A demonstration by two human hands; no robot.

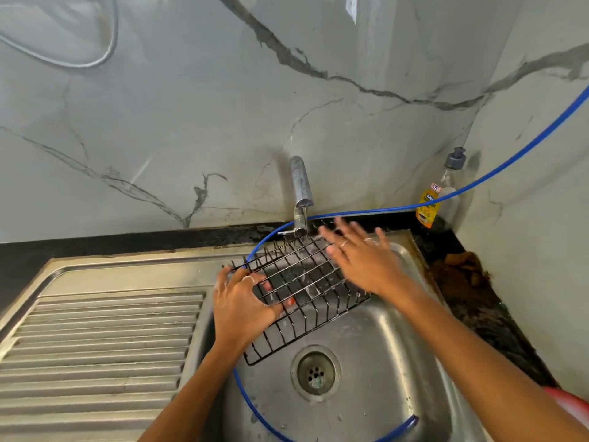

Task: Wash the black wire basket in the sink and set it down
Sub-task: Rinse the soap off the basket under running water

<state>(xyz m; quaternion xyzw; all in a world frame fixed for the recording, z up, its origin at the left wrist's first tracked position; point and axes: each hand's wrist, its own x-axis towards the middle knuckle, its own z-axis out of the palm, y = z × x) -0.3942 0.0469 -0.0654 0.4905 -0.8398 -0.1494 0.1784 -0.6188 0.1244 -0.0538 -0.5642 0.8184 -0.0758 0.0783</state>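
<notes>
The black wire basket (306, 282) is held tilted over the steel sink (376, 378), its far end under the tap (301, 189), from which water runs onto the wires. My left hand (242, 301) grips the basket's left edge, fingers hooked through the wires. My right hand (357, 253) lies flat on the basket's far right part with fingers spread, holding nothing.
A ribbed steel draining board (95, 339) lies left of the sink. A blue hose (478, 183) runs from the right wall behind the tap and loops down into the sink. A dish soap bottle (441, 189) stands in the back right corner. A brown cloth (459, 269) lies on the dark counter.
</notes>
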